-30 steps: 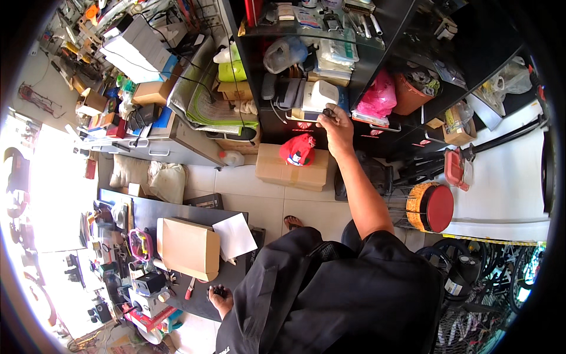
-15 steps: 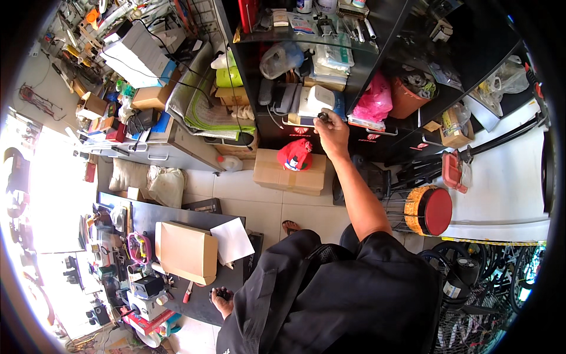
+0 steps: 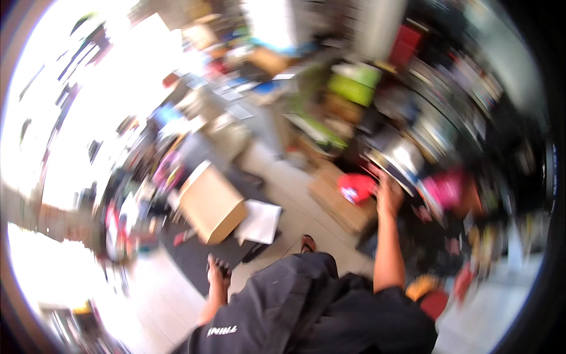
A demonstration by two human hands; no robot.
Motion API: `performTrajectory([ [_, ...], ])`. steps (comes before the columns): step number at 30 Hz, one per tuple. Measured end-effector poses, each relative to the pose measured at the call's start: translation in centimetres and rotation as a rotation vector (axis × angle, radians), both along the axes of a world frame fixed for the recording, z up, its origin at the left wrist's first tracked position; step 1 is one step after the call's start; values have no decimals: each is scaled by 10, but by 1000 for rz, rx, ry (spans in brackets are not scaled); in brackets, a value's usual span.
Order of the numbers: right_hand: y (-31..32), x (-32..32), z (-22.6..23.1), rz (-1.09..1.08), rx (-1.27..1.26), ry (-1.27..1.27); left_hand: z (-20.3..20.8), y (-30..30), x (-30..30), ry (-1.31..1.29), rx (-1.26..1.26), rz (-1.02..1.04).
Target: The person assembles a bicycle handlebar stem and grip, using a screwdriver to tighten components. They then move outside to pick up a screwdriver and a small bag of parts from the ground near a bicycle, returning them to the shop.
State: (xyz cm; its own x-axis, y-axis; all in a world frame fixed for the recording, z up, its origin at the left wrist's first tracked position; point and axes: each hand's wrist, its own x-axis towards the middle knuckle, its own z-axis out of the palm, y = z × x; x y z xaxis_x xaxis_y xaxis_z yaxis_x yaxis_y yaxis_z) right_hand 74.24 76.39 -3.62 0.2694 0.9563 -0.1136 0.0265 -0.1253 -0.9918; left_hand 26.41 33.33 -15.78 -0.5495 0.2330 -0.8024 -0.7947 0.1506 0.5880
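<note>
My left hand (image 3: pixel 217 276) hangs over the dark table (image 3: pixel 188 259), near the tan cardboard box (image 3: pixel 212 203). Its fingers are curled around small black items (image 3: pixel 221 266), too smeared to name. My right hand (image 3: pixel 388 197) reaches out at the open shelving, just beside the red cloth bundle (image 3: pixel 356 187) that lies on a brown carton (image 3: pixel 336 197). Motion blurs its fingers, and whether anything is in them does not show. A whitish stack of goods (image 3: pixel 404 159) lies past the fingertips.
A white sheet of paper (image 3: pixel 259 221) lies beside the box on the table. Pink plastic bagging (image 3: pixel 443 189) sits right of my right hand. A drum-like thing with a red top (image 3: pixel 433 304) stands at lower right. My sandalled foot (image 3: pixel 308 243) is on the tiled floor.
The whole view has swung leftward and blurred. My right arm has lowered from the shelf front toward the red bundle; the small black thing it held no longer shows. The left forearm now shows more.
</note>
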Motion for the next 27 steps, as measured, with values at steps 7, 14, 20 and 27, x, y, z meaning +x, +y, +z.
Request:
performTrajectory([
  [7, -63, -157, -108, 482, -403, 189, 25, -61, -8, 84, 32, 347],
  [14, -172, -358, -59, 1205, -442, 105, -11, -188, 5, 91, 192, 821],
  [20, -319, -493, -38, 1517, -507, -61, -4, -335, 0, 29, 162, 928],
  [27, -571, -645, -37, 2087, -566, -304, 47, -486, 4, 99, 268, 955],
])
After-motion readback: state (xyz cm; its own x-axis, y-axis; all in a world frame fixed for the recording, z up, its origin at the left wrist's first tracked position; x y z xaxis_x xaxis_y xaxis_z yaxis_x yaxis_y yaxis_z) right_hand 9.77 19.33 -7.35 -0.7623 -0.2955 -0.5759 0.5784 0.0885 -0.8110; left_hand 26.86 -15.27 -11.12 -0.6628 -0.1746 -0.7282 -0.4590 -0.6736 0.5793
